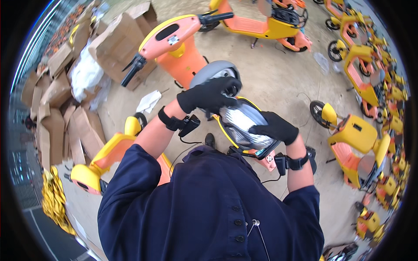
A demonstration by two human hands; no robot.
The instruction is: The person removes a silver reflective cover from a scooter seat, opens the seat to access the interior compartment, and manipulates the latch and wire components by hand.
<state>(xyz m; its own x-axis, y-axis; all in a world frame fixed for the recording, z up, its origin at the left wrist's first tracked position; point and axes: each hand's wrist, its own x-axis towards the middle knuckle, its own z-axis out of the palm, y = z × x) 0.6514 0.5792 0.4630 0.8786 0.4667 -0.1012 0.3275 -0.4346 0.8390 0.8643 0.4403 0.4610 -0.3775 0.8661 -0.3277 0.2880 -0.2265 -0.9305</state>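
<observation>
A silvery, ribbed part (244,122) sits at the rear of a yellow-and-orange scooter (185,63), in front of the person's chest; a grey, rounded saddle-like part (199,75) tilts up just beyond it. The black-gloved left hand (210,93) lies across the grey part's near side, back upward, fingers pointing right; blur hides whether it grips. The gloved right hand (277,127) reaches in from the right, fingers parted against the silvery part; whether it grips cannot be told. Both elbows are bent. A small black-and-white label (173,40) marks the handlebar cover (163,37), and another label (269,159) the rear bodywork. Cardboard boxes (114,48) lie left; more scooters (357,135) stand right.
</observation>
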